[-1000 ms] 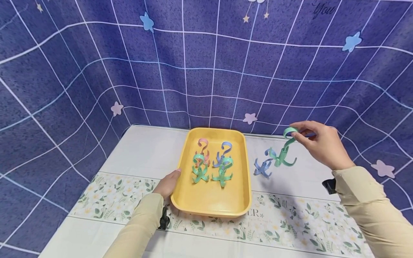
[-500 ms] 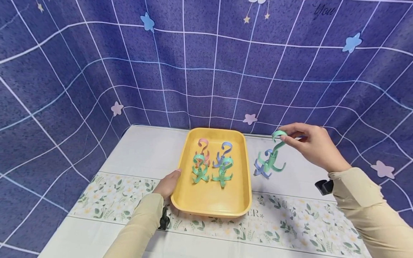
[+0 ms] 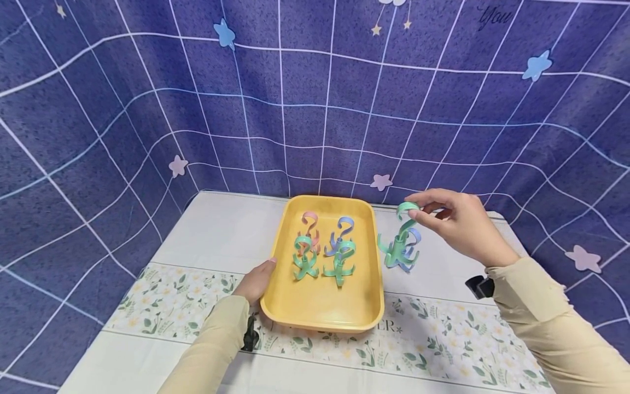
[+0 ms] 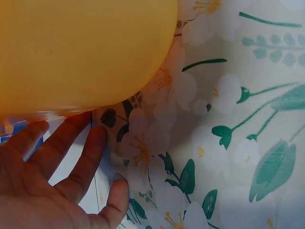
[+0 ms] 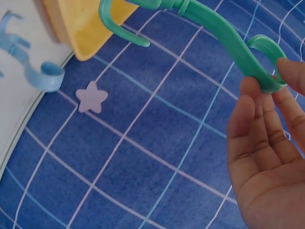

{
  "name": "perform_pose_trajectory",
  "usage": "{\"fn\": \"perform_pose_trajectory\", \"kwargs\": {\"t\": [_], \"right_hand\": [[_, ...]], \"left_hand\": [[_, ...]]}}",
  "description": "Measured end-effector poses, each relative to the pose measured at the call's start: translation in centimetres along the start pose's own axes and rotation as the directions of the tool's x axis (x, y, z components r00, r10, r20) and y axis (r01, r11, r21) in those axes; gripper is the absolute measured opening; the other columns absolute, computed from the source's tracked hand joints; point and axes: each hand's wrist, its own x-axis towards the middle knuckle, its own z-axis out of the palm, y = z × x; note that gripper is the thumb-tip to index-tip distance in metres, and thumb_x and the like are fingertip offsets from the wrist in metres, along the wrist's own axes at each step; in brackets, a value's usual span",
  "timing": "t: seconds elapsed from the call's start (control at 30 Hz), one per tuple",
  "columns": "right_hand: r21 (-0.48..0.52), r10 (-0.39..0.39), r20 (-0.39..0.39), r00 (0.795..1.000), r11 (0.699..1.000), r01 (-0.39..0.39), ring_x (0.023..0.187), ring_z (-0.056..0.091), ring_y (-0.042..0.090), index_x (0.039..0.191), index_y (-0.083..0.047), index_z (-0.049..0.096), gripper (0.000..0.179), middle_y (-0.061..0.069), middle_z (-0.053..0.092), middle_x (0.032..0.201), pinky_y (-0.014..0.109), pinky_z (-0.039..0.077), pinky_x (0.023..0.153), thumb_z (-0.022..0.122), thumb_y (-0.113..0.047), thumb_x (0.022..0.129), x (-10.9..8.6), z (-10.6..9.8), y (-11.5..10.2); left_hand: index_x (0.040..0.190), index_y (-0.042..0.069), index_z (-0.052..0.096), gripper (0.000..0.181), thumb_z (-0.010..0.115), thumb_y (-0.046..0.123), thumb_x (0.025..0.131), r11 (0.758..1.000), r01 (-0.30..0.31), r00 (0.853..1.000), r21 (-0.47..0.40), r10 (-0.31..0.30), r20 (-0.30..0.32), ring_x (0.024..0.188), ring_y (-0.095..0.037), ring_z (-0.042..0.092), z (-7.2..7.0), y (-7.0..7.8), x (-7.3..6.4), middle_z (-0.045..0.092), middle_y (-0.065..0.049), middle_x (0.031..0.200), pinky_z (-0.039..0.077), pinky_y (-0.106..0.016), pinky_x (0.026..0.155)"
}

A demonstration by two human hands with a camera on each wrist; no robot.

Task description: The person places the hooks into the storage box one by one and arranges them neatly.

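Note:
My right hand point(image 3: 455, 221) pinches a green multi-prong hanging hook point(image 3: 397, 249) by its curled top, with the thumb and fingertips point(image 5: 250, 88) round the curl. The hook hangs prongs down just right of the yellow tray point(image 3: 322, 314). Behind it, partly hidden, a blue hook point(image 3: 413, 238) is on the table. My left hand point(image 3: 256, 282) holds the tray's left edge, thumb at the rim; in the left wrist view its fingers point(image 4: 83, 164) reach under the tray's side. Standing inside the tray are a pink hook point(image 3: 310, 221), a blue one point(image 3: 346, 223) and two green ones.
The tray stands on a white tablecloth point(image 3: 221, 224) with a floral band point(image 3: 443, 339). A dark blue gridded curtain point(image 3: 315, 109) with stars rises behind the table and along both sides.
My right hand has moved left with the green hook, from right of the loose blue hook to in front of it, near the tray's right rim. My left hand and the tray stay put.

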Motion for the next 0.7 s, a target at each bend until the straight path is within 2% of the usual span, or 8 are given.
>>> {"fn": "perform_pose_trajectory", "kwargs": {"t": [0.23, 0.53, 0.7], "right_hand": [[0.029, -0.018, 0.021, 1.000, 0.999, 0.018, 0.080, 0.064, 0.009, 0.114, -0.010, 0.077, 0.020, -0.001, 0.074, 0.092, 0.021, 0.054, 0.068, 0.075, -0.010, 0.094, 0.5, 0.9, -1.4], [0.096, -0.011, 0.036, 0.999, 0.995, 0.008, 0.082, 0.065, 0.012, 0.115, -0.011, 0.077, 0.021, -0.001, 0.073, 0.095, 0.025, 0.055, 0.069, 0.075, -0.012, 0.095, 0.9, 2.4, -2.8], [0.158, -0.011, 0.052, 0.999, 0.987, 0.003, 0.082, 0.066, 0.012, 0.116, -0.010, 0.076, 0.021, -0.002, 0.074, 0.094, 0.026, 0.056, 0.071, 0.075, -0.012, 0.095, 1.1, 3.5, -3.3]], "left_hand": [[0.160, 0.010, 0.034, 0.066, 0.022, 0.052, 0.110, 0.998, 0.047, 0.999, -0.030, -0.047, -0.001, 0.142, -0.044, 0.038, 0.2, 0.2, 0.2, 0.046, -0.021, 0.153, 0.022, -0.060, 0.118], [0.159, 0.007, 0.033, 0.067, 0.021, 0.051, 0.110, 1.000, 0.014, 1.000, 0.009, -0.014, -0.004, 0.140, -0.047, 0.038, 0.0, 0.3, -0.2, 0.046, -0.023, 0.151, 0.025, -0.062, 0.116], [0.159, 0.008, 0.034, 0.067, 0.021, 0.052, 0.110, 1.000, 0.023, 1.000, -0.002, -0.023, 0.003, 0.132, -0.043, 0.049, 0.1, 0.0, -0.1, 0.055, -0.021, 0.142, 0.030, -0.061, 0.114]]}}
